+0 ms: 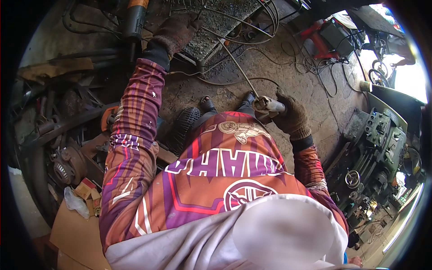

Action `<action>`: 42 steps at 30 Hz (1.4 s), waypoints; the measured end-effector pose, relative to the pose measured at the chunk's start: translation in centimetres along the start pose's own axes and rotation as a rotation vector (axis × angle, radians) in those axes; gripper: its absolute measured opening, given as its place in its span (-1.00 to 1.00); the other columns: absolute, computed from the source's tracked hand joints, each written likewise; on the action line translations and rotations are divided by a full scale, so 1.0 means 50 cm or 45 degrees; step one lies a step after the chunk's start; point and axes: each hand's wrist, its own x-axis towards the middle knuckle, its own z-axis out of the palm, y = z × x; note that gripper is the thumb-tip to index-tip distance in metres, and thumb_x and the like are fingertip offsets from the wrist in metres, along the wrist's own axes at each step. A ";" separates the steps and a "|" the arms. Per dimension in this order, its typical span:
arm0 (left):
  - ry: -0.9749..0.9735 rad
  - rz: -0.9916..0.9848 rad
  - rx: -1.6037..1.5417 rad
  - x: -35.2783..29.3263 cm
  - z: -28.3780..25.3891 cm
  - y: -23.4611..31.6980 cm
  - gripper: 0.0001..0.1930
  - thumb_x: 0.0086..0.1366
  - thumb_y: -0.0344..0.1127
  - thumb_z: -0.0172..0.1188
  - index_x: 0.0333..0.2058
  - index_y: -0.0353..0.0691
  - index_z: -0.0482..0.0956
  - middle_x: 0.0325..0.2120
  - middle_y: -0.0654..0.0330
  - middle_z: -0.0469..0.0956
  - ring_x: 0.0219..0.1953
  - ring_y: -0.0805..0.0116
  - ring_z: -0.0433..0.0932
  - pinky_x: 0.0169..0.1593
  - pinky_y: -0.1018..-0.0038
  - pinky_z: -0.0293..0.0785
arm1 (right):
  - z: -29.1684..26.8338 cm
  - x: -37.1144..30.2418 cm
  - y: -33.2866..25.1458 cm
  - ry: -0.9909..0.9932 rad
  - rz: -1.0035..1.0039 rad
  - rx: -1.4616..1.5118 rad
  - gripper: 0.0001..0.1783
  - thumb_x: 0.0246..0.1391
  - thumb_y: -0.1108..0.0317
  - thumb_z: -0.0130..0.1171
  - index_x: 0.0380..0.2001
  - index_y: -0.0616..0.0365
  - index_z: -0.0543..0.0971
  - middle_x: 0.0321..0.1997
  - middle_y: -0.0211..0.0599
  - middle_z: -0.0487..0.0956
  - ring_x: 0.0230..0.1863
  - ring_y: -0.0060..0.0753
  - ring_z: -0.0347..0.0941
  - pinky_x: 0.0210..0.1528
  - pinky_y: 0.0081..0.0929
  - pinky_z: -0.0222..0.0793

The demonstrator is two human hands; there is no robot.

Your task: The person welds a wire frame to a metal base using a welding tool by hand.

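Note:
My left hand (177, 33), in a dark, dirty work glove, reaches over the worktable (209, 49) at the top. Its fingers are closed on a metal rod frame (238, 19) with curved rings at its right end. At the right of my body, my gloved right hand (293, 118) grips a welding electrode holder (272, 106) with a pale grey handle. A long thin welding rod (237, 66) slants from the holder up toward the frame. Whether its far tip touches the frame I cannot tell.
An angle grinder (134, 22) with an orange end is beside my left hand. Scrap metal (67, 164) piles up at left, near cardboard (78, 234). A red and grey machine (326, 40) with tangled cables stands at upper right. A large green machine (378, 139) occupies the right.

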 end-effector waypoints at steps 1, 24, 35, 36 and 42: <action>-0.004 -0.006 0.037 0.002 0.000 0.001 -0.52 0.36 0.13 0.04 0.02 -0.11 0.56 -0.17 0.07 0.61 -0.08 0.21 0.58 0.02 0.35 0.44 | 0.001 0.000 0.001 0.001 0.006 -0.016 -0.34 -0.19 0.11 0.44 0.00 0.19 0.52 -0.18 -0.08 0.63 -0.17 -0.06 0.61 -0.12 -0.26 0.53; 0.073 -0.092 0.099 -0.002 -0.004 0.008 -0.48 0.33 0.15 0.07 0.03 -0.14 0.56 -0.15 0.07 0.62 -0.05 0.23 0.58 0.04 0.37 0.44 | -0.019 0.010 -0.038 0.033 0.076 0.187 -0.42 -0.22 0.13 0.48 -0.05 -0.01 0.59 -0.24 -0.13 0.64 -0.22 -0.08 0.62 -0.21 -0.28 0.54; 0.071 -0.095 0.072 0.001 0.001 0.011 -0.55 0.32 0.12 0.10 -0.03 -0.08 0.59 -0.14 0.06 0.63 -0.04 0.10 0.58 0.04 0.31 0.46 | -0.026 0.018 -0.050 0.045 0.039 0.128 -0.45 -0.25 0.10 0.45 -0.11 0.00 0.61 -0.31 -0.14 0.65 -0.28 -0.04 0.61 -0.27 -0.24 0.52; 0.078 -0.118 0.066 -0.001 0.004 0.007 -0.56 0.32 0.11 0.11 -0.04 -0.08 0.60 -0.14 0.06 0.63 -0.04 0.11 0.58 0.04 0.32 0.46 | -0.022 0.016 -0.049 0.048 0.047 0.121 -0.45 -0.25 0.10 0.45 -0.11 0.00 0.61 -0.32 -0.14 0.65 -0.29 -0.04 0.61 -0.27 -0.24 0.52; -0.003 -0.191 0.107 0.002 -0.002 0.006 -0.53 0.31 0.02 0.09 0.02 -0.20 0.56 -0.06 0.05 0.59 0.05 0.19 0.53 0.15 0.38 0.36 | -0.023 0.018 -0.057 0.022 0.067 0.111 -0.45 -0.27 0.11 0.46 -0.12 0.01 0.61 -0.34 -0.15 0.64 -0.31 -0.05 0.61 -0.28 -0.25 0.52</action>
